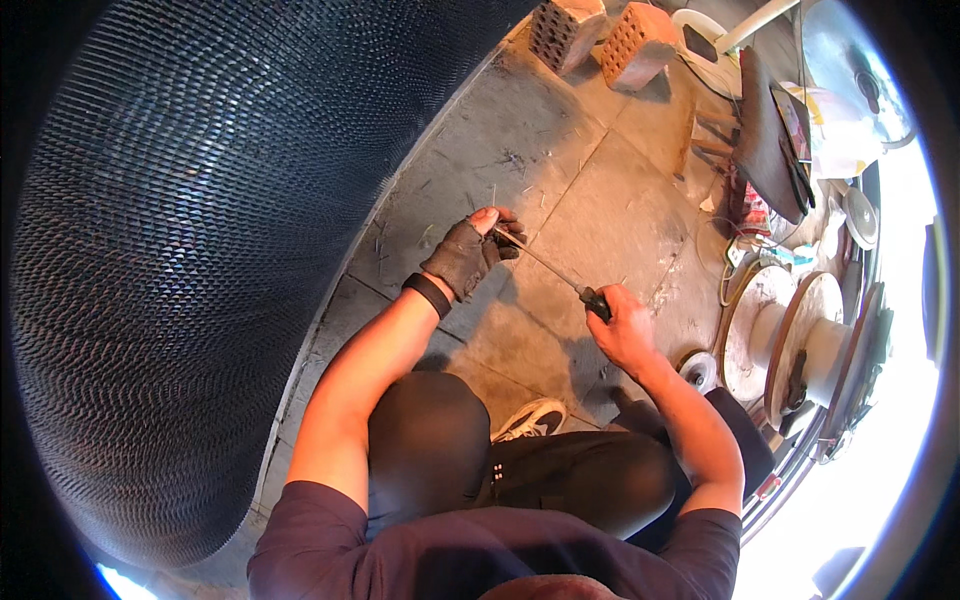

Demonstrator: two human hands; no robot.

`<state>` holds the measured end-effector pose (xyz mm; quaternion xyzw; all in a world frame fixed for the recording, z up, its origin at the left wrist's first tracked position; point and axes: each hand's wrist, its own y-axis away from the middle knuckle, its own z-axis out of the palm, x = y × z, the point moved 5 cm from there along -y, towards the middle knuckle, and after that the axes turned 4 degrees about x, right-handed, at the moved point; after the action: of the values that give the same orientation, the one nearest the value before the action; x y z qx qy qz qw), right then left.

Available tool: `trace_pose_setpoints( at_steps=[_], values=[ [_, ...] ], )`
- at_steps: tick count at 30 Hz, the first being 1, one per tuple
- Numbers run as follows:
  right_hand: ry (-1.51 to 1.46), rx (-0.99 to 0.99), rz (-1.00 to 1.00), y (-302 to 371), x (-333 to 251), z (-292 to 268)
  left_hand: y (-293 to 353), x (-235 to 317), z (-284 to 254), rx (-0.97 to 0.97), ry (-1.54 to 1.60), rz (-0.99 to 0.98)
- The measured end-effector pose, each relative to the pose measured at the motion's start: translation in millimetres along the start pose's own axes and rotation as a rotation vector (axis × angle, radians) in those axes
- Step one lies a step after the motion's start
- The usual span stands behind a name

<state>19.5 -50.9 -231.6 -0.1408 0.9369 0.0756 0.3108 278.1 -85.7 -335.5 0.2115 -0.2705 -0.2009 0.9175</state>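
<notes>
My right hand (pixel 622 330), bare, is closed round the black handle of a long-shafted screwdriver (pixel 550 268). The thin metal shaft runs up and leftward to my left hand (pixel 475 250), which wears a dark fingerless glove and a black wristband. The left fingers are curled round the far end of the shaft, with the thumb on top. They hide the tip, and I cannot tell whether anything small is held there as well. Both hands are above the tiled floor (pixel 600 220), in front of my bent knees.
A large dark sheet of ridged honeycomb material (pixel 200 250) curves along the left. Two perforated bricks, one a reddish brick (pixel 638 45), stand at the far side. Wooden cable spools (pixel 758 330), a dark cushion (pixel 765 140) and a whitish bucket (pixel 845 135) crowd the right.
</notes>
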Motion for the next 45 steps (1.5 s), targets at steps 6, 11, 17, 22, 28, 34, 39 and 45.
trace_pose_setpoints(
  at_steps=[6, 11, 17, 22, 28, 34, 39, 45],
  values=[
    [0.127, -0.096, -0.027, 5.8, -5.7, 0.0, -6.8, -7.1, -22.0, 0.051, -0.349, -0.045],
    [0.185, -0.157, -0.111, 10.5, -9.5, -10.1, 3.6, -20.1, -19.7, 0.181, -0.816, -0.172],
    [0.196, -0.08, -0.087, 1.5, 6.1, -32.7, 9.3, -8.0, -30.7, 0.002, -0.647, -0.148],
    [-0.237, -0.025, 0.345, -21.5, 8.2, -5.1, 25.3, -23.6, 25.8, -0.238, -0.776, -0.274],
    [-0.833, -0.136, 0.476, -44.6, -21.3, 36.7, 36.7, -31.7, 43.5, -0.324, -0.907, -0.349],
    [-0.819, -0.006, 0.421, -41.9, -1.8, 35.1, 38.0, -33.5, 31.3, -0.32, -0.908, -0.376],
    [0.013, 0.406, 0.362, -51.7, 64.1, -44.8, 33.3, -33.8, 8.3, -0.234, -0.771, -0.373],
    [0.199, 0.215, 0.47, -80.5, 87.4, -38.7, 17.7, -37.6, 8.3, -0.267, -0.635, -0.349]
  ],
)
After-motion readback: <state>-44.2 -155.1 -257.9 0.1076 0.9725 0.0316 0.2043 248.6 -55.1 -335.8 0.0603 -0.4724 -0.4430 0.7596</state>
